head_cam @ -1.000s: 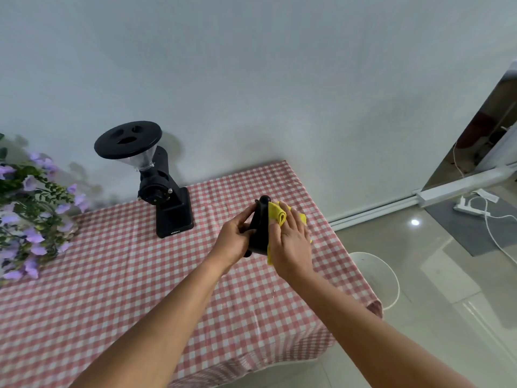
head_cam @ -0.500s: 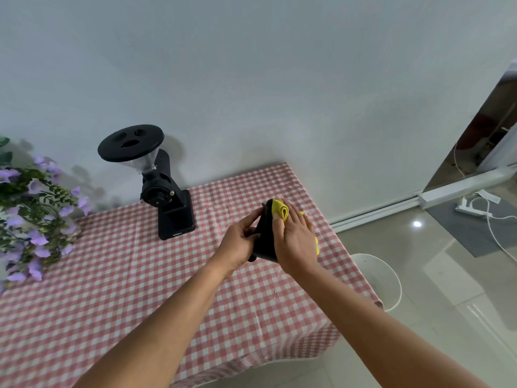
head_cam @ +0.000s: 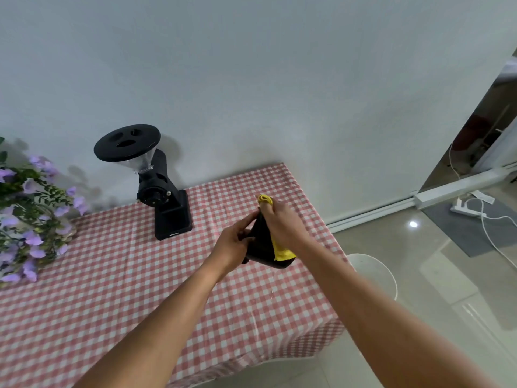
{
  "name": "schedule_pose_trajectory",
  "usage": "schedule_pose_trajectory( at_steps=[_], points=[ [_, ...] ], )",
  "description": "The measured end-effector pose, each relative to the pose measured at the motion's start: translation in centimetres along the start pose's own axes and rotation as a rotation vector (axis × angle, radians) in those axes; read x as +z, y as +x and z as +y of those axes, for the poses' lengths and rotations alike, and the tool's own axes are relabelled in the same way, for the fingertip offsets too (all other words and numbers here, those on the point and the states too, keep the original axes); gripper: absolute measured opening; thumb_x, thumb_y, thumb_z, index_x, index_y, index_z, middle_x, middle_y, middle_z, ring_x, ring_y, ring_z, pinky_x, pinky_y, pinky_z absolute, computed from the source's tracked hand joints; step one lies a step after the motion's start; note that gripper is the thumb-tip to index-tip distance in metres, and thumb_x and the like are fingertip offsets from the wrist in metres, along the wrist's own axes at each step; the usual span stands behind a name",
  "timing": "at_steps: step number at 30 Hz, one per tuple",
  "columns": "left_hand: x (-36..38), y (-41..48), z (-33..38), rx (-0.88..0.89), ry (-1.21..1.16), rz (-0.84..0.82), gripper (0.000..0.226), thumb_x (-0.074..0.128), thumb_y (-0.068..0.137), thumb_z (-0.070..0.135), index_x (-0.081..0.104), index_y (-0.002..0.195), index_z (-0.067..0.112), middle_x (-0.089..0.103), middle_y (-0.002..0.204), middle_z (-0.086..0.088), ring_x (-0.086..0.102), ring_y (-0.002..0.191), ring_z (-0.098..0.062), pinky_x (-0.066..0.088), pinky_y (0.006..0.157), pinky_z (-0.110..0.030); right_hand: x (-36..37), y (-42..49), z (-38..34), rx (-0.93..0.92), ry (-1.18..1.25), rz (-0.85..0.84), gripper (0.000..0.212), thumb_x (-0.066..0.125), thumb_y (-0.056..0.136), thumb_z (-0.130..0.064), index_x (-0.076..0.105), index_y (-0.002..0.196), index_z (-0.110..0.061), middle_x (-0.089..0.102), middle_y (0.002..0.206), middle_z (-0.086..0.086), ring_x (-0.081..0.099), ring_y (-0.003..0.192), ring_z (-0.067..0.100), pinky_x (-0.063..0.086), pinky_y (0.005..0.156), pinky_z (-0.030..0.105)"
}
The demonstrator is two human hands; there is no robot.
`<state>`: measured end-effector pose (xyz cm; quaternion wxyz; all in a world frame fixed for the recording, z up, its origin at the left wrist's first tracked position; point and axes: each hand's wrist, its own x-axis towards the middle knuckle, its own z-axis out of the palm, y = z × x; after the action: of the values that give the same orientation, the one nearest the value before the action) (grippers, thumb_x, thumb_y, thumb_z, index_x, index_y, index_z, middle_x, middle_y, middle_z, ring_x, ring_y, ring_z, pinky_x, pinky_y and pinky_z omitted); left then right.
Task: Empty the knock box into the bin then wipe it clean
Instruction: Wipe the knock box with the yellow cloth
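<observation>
The black knock box (head_cam: 261, 247) is held on its side above the checked table (head_cam: 117, 289), near the table's right end. My left hand (head_cam: 235, 242) grips it from the left. My right hand (head_cam: 285, 222) presses a folded yellow cloth (head_cam: 281, 252) against the box's right side; a fold of the cloth sticks out above my fingers and another below my palm. My hands hide most of the box. The white bin (head_cam: 375, 273) stands on the floor just past the table's right edge.
A black coffee grinder (head_cam: 156, 186) stands at the back of the table by the wall. Purple flowers (head_cam: 28, 214) fill the left end. A white power strip with a cable (head_cam: 470, 208) lies on the tiled floor at the right.
My right hand with the cloth has slid along the box's side, and the cloth's lower fold now shows under my palm. The box has tilted a little in my left hand.
</observation>
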<state>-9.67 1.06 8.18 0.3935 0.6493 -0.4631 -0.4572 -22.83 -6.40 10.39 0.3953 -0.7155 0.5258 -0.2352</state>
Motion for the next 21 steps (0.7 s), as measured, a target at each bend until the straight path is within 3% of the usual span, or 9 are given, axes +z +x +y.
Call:
schedule_pose_trajectory(
  at_steps=[1,3,5,7,11,13,15,17,21],
  points=[
    [-0.1,0.2,0.0,-0.002,-0.041,0.030,0.061,0.047,0.101,-0.002,0.052,0.141,0.043,0.076,0.093,-0.002,0.055,0.054,-0.010,0.044,0.052,-0.029,0.8,-0.7,0.5,-0.081,-0.033,0.034,0.039,0.031,0.103,-0.046,0.058,0.126,-0.031,0.060,0.127,0.001,0.055,0.119,0.022,0.045,0.094,0.038],
    [-0.7,0.4,-0.1,0.002,-0.106,0.066,0.058,0.050,0.101,0.001,0.053,0.141,0.044,0.077,0.095,-0.004,0.060,0.063,-0.022,0.048,0.058,-0.036,1.8,-2.0,1.7,-0.225,-0.111,0.075,0.045,0.024,0.102,-0.051,0.033,0.146,-0.048,0.034,0.157,-0.003,0.028,0.145,0.018,0.019,0.119,0.039],
    [-1.1,0.4,-0.1,0.001,-0.118,0.063,0.055,0.052,0.102,0.005,0.054,0.139,0.046,0.078,0.098,-0.004,0.066,0.074,-0.025,0.053,0.064,-0.038,1.9,-2.5,2.4,-0.283,-0.170,0.109,0.048,0.015,0.100,-0.057,0.013,0.148,-0.057,0.023,0.163,-0.008,0.010,0.152,0.017,0.005,0.122,0.042],
    [-1.0,0.4,0.0,-0.002,-0.132,0.051,0.055,0.053,0.101,0.004,0.055,0.139,0.044,0.079,0.099,-0.003,0.068,0.084,-0.027,0.053,0.074,-0.042,1.7,-2.4,2.6,-0.277,-0.104,0.179,0.050,0.017,0.100,-0.058,0.004,0.149,-0.058,0.036,0.158,-0.011,0.023,0.148,0.018,0.015,0.118,0.045],
    [-0.5,0.4,0.4,-0.003,-0.171,0.038,0.055,0.053,0.101,0.005,0.052,0.140,0.045,0.079,0.101,-0.001,0.074,0.096,-0.020,0.058,0.077,-0.036,0.8,-1.4,2.1,-0.204,0.067,0.233,0.048,0.038,0.101,-0.044,0.019,0.145,-0.041,0.056,0.141,-0.007,0.057,0.122,0.024,0.045,0.102,0.052],
    [-0.4,0.7,0.6,0.009,-0.171,0.046,0.055,0.054,0.101,0.006,0.052,0.138,0.047,0.079,0.099,0.000,0.074,0.094,-0.022,0.057,0.077,-0.038,0.6,-1.2,2.5,-0.208,0.041,0.208,0.041,0.034,0.101,-0.049,0.032,0.142,-0.041,0.051,0.146,-0.007,0.050,0.129,0.022,0.041,0.106,0.051],
    [-0.4,0.8,0.7,0.013,-0.166,0.066,0.055,0.054,0.101,0.007,0.053,0.139,0.047,0.079,0.100,0.002,0.073,0.096,-0.025,0.059,0.082,-0.045,0.7,-1.9,2.9,-0.275,-0.020,0.160,0.051,0.020,0.098,-0.065,0.034,0.144,-0.049,0.033,0.158,-0.014,0.028,0.145,0.014,0.022,0.118,0.046],
    [-0.3,0.8,0.6,0.027,-0.161,0.074,0.056,0.054,0.101,0.007,0.053,0.139,0.049,0.079,0.102,0.003,0.073,0.100,-0.026,0.058,0.088,-0.050,0.9,-2.5,3.0,-0.263,0.052,0.157,0.051,0.013,0.091,-0.078,0.033,0.136,-0.065,0.018,0.161,-0.022,0.013,0.149,0.009,0.011,0.116,0.041],
    [0.4,0.8,0.6,0.057,-0.182,0.100,0.061,0.054,0.100,0.005,0.055,0.126,0.061,0.078,0.100,-0.004,0.071,0.091,-0.032,0.057,0.082,-0.049,1.1,-2.1,1.8,-0.091,0.231,0.232,0.039,0.026,0.093,-0.074,0.040,0.129,-0.069,0.022,0.161,-0.018,0.020,0.147,0.011,0.023,0.116,0.046]
  ],
)
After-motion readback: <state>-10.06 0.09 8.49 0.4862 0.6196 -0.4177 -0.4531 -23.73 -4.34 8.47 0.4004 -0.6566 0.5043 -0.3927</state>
